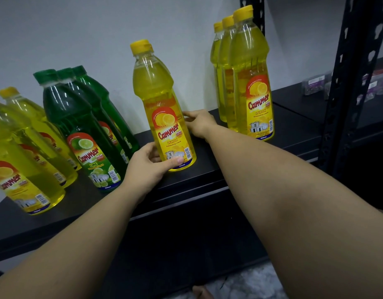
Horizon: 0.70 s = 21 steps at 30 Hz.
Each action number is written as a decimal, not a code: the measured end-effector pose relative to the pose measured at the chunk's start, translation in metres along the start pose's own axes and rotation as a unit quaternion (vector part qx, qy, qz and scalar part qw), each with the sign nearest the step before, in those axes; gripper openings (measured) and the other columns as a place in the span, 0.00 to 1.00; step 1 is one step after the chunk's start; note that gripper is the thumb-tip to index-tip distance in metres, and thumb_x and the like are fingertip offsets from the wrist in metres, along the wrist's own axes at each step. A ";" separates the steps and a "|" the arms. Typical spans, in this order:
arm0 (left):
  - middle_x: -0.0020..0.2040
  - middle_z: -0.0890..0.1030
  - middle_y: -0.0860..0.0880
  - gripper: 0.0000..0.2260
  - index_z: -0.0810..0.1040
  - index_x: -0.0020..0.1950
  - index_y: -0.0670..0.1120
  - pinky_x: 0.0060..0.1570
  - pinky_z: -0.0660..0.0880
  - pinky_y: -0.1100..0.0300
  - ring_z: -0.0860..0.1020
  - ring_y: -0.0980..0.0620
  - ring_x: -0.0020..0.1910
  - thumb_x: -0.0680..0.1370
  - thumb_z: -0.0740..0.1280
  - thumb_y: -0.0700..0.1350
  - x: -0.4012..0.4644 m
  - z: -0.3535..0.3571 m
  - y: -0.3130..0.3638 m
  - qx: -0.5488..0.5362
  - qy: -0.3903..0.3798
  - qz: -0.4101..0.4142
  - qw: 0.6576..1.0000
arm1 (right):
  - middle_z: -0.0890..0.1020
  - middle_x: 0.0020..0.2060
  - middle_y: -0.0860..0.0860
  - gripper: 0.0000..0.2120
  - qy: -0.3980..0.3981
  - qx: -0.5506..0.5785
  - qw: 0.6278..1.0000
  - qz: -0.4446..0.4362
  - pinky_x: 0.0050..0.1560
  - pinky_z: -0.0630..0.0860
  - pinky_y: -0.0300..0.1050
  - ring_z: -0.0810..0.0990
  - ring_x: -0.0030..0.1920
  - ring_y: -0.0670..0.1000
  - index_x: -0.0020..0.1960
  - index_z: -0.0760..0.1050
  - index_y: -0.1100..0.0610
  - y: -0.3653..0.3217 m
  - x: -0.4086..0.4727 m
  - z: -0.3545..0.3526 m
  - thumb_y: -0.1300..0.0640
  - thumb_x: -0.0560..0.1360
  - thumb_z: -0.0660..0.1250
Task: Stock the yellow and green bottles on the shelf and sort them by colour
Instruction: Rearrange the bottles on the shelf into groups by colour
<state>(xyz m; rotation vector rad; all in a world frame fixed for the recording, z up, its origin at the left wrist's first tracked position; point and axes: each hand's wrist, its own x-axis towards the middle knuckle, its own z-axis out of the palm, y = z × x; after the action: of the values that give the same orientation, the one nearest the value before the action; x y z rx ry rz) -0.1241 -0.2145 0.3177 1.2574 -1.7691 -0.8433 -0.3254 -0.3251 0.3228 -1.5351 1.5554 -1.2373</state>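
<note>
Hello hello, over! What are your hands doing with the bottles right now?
Left hand grips lone yellow bottle low down. Right hand touches its far side. Bottle upright on shelf, between green bottles and yellow row. Nothing blocking.

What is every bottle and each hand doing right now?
middle yellow bottle: upright on the shelf, capped, held by both hands
left hand: grips its base, thumb across the label
right hand: fingers touch its right side
right yellow bottles: three in a row, upright, capped
green bottles: three in a row, upright, capped
left yellow bottles: upright, capped
</note>
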 end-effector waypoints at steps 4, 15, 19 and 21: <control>0.56 0.87 0.54 0.32 0.79 0.67 0.51 0.58 0.81 0.54 0.85 0.56 0.54 0.65 0.82 0.57 0.001 -0.001 -0.001 0.001 -0.001 -0.002 1.000 | 0.81 0.68 0.51 0.24 -0.001 0.001 1.000 0.003 0.70 0.75 0.58 0.78 0.67 0.55 0.76 0.73 0.48 0.000 -0.001 0.000 0.51 0.81 0.70; 0.54 0.87 0.54 0.37 0.77 0.66 0.50 0.55 0.82 0.57 0.85 0.59 0.51 0.60 0.83 0.59 -0.003 0.000 -0.001 -0.006 0.016 0.002 1.000 | 0.82 0.65 0.54 0.28 0.085 0.007 0.996 0.027 0.70 0.74 0.54 0.78 0.67 0.56 0.77 0.71 0.53 0.004 -0.042 -0.011 0.46 0.80 0.71; 0.55 0.87 0.54 0.38 0.78 0.65 0.50 0.58 0.82 0.53 0.85 0.58 0.52 0.59 0.84 0.60 -0.004 -0.002 -0.001 0.001 0.014 -0.005 1.000 | 0.82 0.65 0.53 0.26 0.083 -0.037 0.996 0.018 0.68 0.75 0.50 0.79 0.66 0.54 0.73 0.76 0.53 0.001 -0.077 -0.019 0.43 0.80 0.70; 0.56 0.86 0.54 0.39 0.77 0.67 0.50 0.60 0.81 0.51 0.85 0.57 0.53 0.60 0.85 0.60 -0.005 -0.005 0.000 0.009 0.007 -0.010 1.000 | 0.81 0.67 0.52 0.26 0.078 -0.058 0.995 0.014 0.68 0.73 0.48 0.78 0.67 0.52 0.73 0.76 0.53 -0.003 -0.096 -0.024 0.41 0.80 0.69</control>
<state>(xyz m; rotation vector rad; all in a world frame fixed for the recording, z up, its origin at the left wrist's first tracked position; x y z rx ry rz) -0.1189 -0.2099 0.3188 1.2911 -1.7597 -0.8309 -0.3330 -0.2268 0.3175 -1.5135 1.7719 -1.2975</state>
